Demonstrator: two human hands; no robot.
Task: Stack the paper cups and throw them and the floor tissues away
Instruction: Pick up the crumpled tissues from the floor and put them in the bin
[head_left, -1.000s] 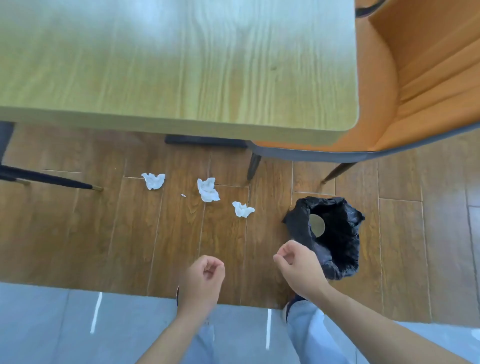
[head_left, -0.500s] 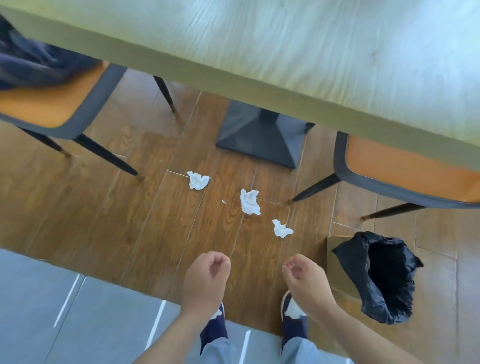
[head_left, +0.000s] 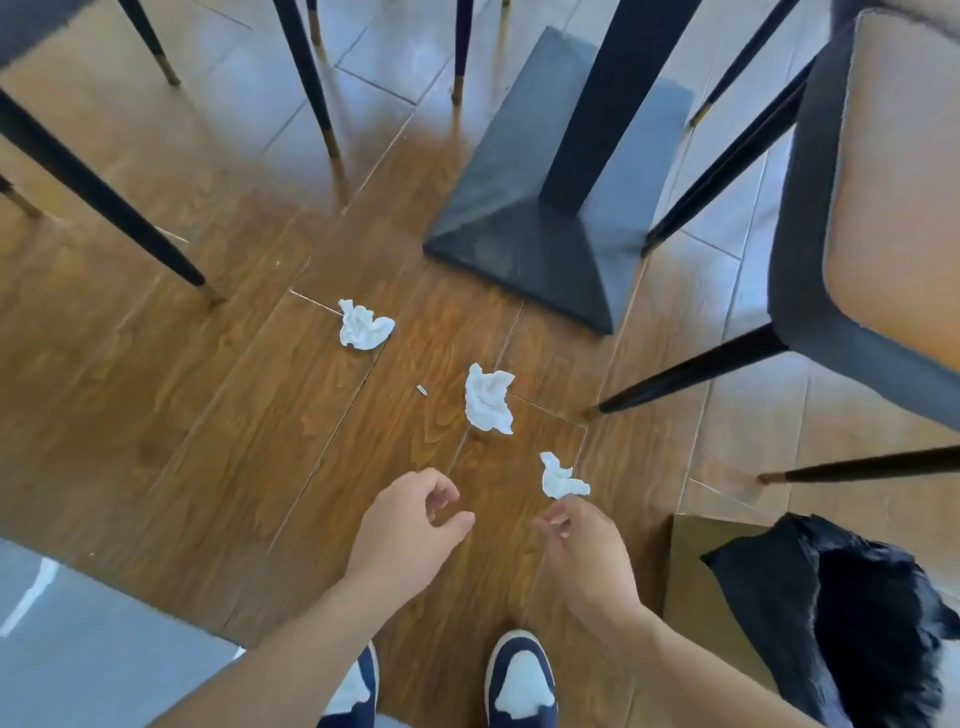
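Note:
Three crumpled white tissues lie on the wooden floor: a far one (head_left: 363, 326), a middle one (head_left: 488, 399) and a near one (head_left: 560, 477). My right hand (head_left: 584, 553) hovers just below the near tissue, fingertips almost touching it, fingers loosely curled and holding nothing. My left hand (head_left: 410, 525) is beside it to the left, fingers apart and curved, empty. The bin with a black bag (head_left: 841, 613) stands at the lower right. No paper cups are visible.
A dark table pedestal base (head_left: 530, 228) sits just beyond the tissues. Chair legs (head_left: 104, 208) slant in from the left, and an orange-seated chair (head_left: 883, 208) with its legs crowds the right. A tiny scrap (head_left: 422, 389) lies near the middle tissue. My shoes (head_left: 522, 680) are below.
My head has dropped low under the table, so the floor and tissues look much closer. Both hands have reached down and forward, and their fingers have loosened from closed fists.

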